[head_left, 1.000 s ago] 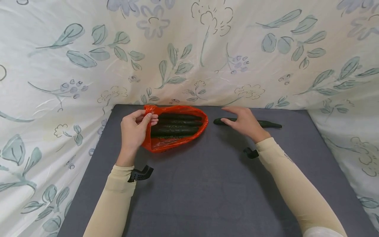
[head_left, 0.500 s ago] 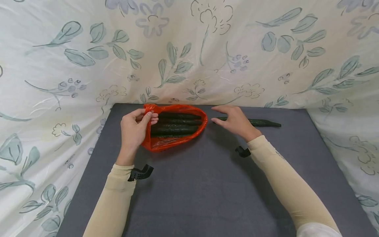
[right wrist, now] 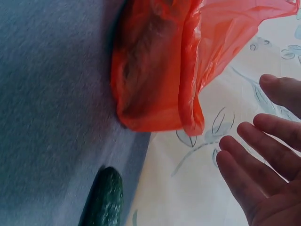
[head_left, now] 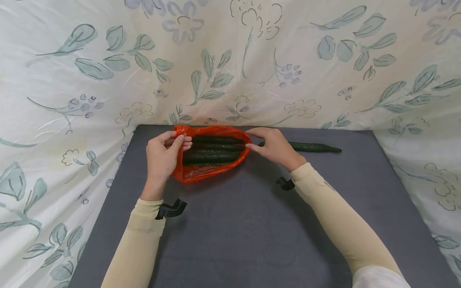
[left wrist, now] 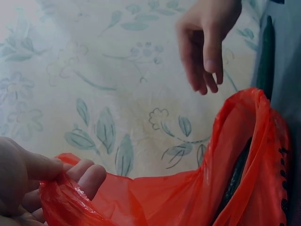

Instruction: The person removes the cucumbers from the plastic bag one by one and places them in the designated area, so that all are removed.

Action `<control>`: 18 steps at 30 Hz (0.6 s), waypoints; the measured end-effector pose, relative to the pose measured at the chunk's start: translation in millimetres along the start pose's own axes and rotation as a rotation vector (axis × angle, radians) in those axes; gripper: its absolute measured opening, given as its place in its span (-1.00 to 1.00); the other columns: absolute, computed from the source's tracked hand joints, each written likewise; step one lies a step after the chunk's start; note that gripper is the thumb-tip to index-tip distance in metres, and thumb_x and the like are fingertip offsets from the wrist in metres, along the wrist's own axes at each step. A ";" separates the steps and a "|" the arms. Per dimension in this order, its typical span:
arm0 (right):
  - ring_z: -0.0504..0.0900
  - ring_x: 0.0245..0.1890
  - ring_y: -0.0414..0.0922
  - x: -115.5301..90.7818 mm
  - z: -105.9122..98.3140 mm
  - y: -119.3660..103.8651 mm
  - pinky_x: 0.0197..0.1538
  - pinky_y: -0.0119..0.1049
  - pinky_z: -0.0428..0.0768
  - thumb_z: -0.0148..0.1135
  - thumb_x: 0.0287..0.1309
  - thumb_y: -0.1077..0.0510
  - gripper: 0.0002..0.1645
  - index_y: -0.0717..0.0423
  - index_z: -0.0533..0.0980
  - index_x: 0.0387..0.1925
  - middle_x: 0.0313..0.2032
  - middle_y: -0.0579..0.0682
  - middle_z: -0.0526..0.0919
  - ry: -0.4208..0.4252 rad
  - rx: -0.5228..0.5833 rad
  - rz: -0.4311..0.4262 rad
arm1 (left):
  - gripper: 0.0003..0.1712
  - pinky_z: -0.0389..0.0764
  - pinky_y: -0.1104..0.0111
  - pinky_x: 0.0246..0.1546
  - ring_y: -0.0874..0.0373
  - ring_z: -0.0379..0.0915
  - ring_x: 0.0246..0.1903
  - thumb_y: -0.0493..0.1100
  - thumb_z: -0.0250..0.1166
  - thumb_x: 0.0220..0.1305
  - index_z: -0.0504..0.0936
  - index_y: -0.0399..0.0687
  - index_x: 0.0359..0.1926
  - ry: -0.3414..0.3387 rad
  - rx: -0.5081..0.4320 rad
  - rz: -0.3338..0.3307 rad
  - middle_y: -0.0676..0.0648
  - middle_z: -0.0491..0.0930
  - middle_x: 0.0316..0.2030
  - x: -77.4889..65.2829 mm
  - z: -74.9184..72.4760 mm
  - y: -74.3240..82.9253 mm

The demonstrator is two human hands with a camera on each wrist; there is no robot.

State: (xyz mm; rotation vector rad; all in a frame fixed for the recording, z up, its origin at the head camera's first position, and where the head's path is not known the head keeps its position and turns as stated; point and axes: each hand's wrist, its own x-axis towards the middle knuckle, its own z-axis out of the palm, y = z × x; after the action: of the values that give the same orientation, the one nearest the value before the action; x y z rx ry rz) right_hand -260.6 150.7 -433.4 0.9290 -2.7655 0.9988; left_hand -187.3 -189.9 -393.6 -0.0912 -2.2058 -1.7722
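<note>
A red plastic bag [head_left: 201,177] lies at the far side of the table with its mouth wide and several dark green cucumbers [head_left: 212,155] side by side inside. My left hand [head_left: 163,158] pinches the gathered left end of the bag between thumb and fingers. At the bag's right end is my right hand [head_left: 275,147], its fingers spread and holding nothing; the right wrist view shows the fingers [right wrist: 256,165] apart from the plastic. Behind that hand, a single cucumber [head_left: 313,147] lies on the table to the right of the bag, its left part partly hidden.
The dark grey table [head_left: 230,232] ends just behind the bag and the loose cucumber. A floral-patterned white sheet [head_left: 252,60] hangs along the back and both sides. A black strap mount [head_left: 172,209] sits at the left wrist.
My right hand has moved left, from over the loose cucumber to the bag's right edge. My left hand keeps its pinch on the bag, and the cucumbers stay put.
</note>
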 end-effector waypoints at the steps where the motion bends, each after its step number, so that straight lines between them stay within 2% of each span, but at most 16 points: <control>1: 0.69 0.24 0.14 1.4 0.9 -1.2 0.31 0.12 0.66 0.51 0.41 0.05 -0.40 0.17 0.63 0.37 0.28 0.11 0.70 0.000 -0.004 -0.010 | -0.69 0.82 0.34 -0.15 0.08 0.84 -0.27 -0.31 0.37 0.55 0.71 -0.47 0.16 0.000 -0.001 0.001 -0.33 0.80 -0.12 0.1 0.0 0.2; 6: 0.68 0.25 0.08 7.0 5.1 -5.9 0.32 0.07 0.66 0.50 0.43 0.03 -0.42 0.13 0.63 0.38 0.27 0.08 0.71 -0.009 -0.020 -0.043 | -0.69 0.82 0.35 -0.14 0.09 0.84 -0.26 -0.31 0.36 0.55 0.71 -0.49 0.16 -0.004 -0.003 0.014 -0.34 0.80 -0.12 0.8 1.7 0.8; 10: 0.66 0.27 0.05 9.6 8.9 -9.8 0.33 0.07 0.64 0.51 0.42 0.06 -0.42 0.13 0.63 0.37 0.28 0.08 0.71 -0.016 -0.001 -0.035 | -0.69 0.82 0.34 -0.14 0.08 0.84 -0.27 -0.32 0.37 0.55 0.72 -0.49 0.15 -0.009 -0.010 0.025 -0.33 0.80 -0.13 0.5 3.0 1.2; 18: 0.66 0.29 0.07 13.0 25.3 -15.5 0.36 0.08 0.63 0.50 0.42 0.08 -0.40 0.16 0.60 0.40 0.31 0.08 0.68 -0.061 0.007 -0.026 | -0.69 0.82 0.35 -0.14 0.10 0.83 -0.27 -0.32 0.36 0.55 0.71 -0.48 0.16 -0.002 -0.003 0.000 -0.33 0.80 -0.12 -1.5 2.3 -1.9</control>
State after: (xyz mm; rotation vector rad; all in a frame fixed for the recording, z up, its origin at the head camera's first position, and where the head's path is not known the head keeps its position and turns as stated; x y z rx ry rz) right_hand -259.0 119.5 -441.5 1.0104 -2.7927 0.9937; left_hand -186.8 -188.0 -396.3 -0.0936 -2.2042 -1.7761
